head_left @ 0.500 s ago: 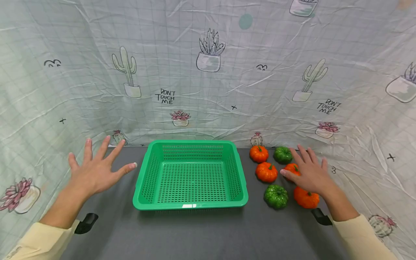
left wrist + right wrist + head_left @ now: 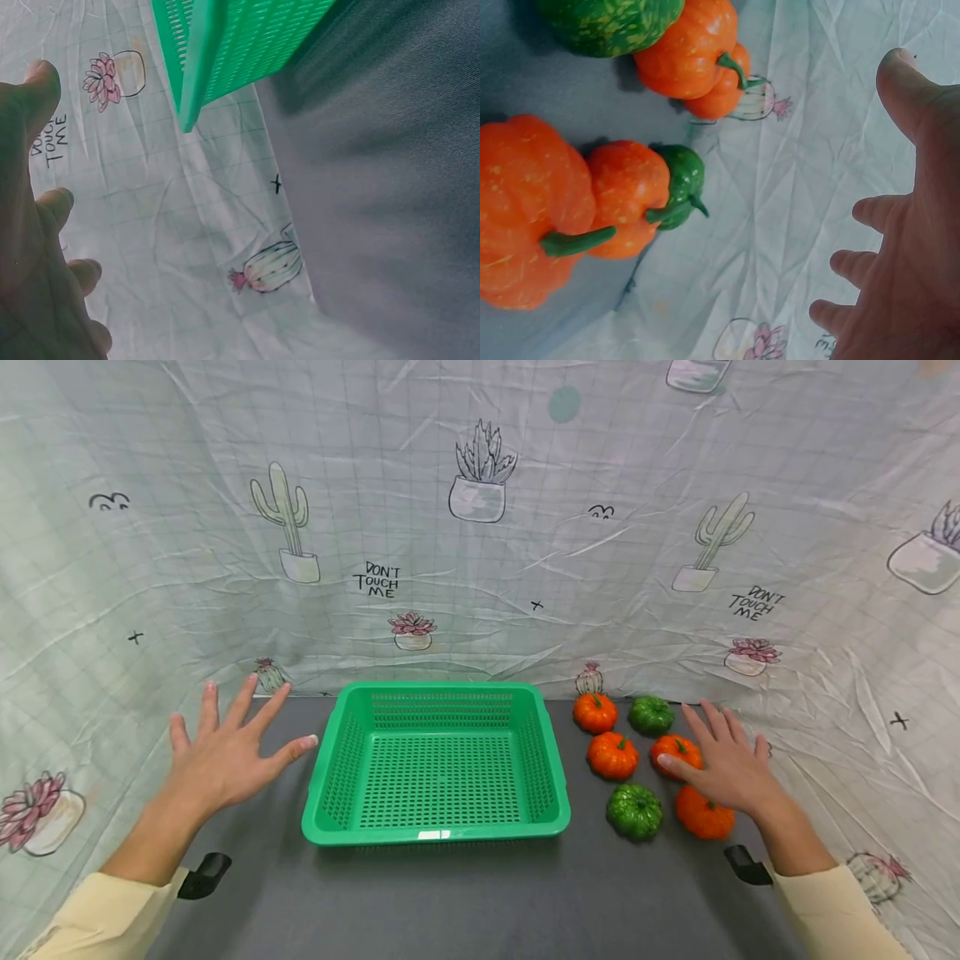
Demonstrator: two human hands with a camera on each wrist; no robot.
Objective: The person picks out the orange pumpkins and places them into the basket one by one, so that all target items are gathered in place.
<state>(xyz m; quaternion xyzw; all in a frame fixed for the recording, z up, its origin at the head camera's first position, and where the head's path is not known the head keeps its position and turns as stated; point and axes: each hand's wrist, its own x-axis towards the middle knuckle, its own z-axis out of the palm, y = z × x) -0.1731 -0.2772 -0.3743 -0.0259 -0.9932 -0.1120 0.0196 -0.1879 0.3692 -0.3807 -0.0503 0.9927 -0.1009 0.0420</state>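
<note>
My left hand [image 2: 225, 764] hovers left of a green plastic basket [image 2: 438, 836], its fingers spread and nothing held. The basket is rectangular with slotted walls and has nothing in it. On the right, my right hand [image 2: 731, 768] hangs over small pumpkins, fingers spread, holding nothing. It partly covers a large orange pumpkin [image 2: 701, 817] and overlaps the edge of another orange pumpkin [image 2: 672, 753]. To its left lie a green speckled pumpkin [image 2: 634, 812] and an orange pumpkin [image 2: 612, 756]. Behind them are one more orange pumpkin [image 2: 595, 713] and a dark green pumpkin [image 2: 651, 716].
The dark grey tabletop [image 2: 465, 906] ends at a pale cloth [image 2: 480, 577] printed with potted cacti, which rises at the back and both sides. Black wrist devices [image 2: 205, 875] show below each forearm.
The right hand has shifted slightly right, uncovering more of the middle orange pumpkin. My left hand has moved barely, a little to the right. The head view has shifted slightly.
</note>
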